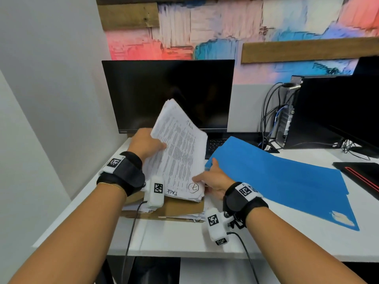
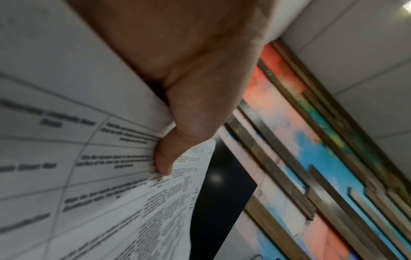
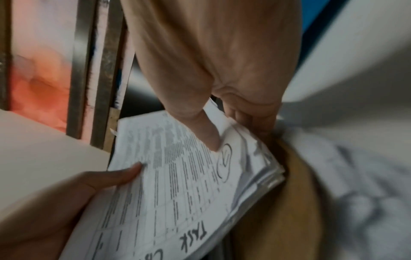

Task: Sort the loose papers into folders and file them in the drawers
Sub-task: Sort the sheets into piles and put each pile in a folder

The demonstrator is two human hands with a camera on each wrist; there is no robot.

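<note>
From my head view, my left hand (image 1: 146, 143) grips the left edge of a thick stack of printed papers (image 1: 178, 152), thumb on the top sheet, while my right hand (image 1: 213, 179) pinches the stack's near right corner beside a circled pen mark. The stack is tilted up off a brown folder (image 1: 180, 208) lying on the white table (image 1: 184, 238), its far end raised in front of a dark monitor (image 1: 168, 93). An open blue folder (image 1: 276, 177) lies just right of my right hand, and more loose sheets poke out under the brown one. The drawers are not in view. I judge the main risk is the stack fanning: the sheets are not bound that I can see, so a slack grip while I swing them over could spill the lower pages onto the table. In the left wrist view my thumb (image 2: 164, 158) clamps the page edges, and the sheets below it already splay apart and curl; those loose ones could slide out first. In the right wrist view my right thumb (image 3: 209, 133) presses on the top sheet near the circled mark with the other fingers underneath, and the corner looks ragged and uneven. I think that corner might catch on the brown folder's edge, just beside it, or crease, and that dragging the stack could shove the blue folder.
</note>
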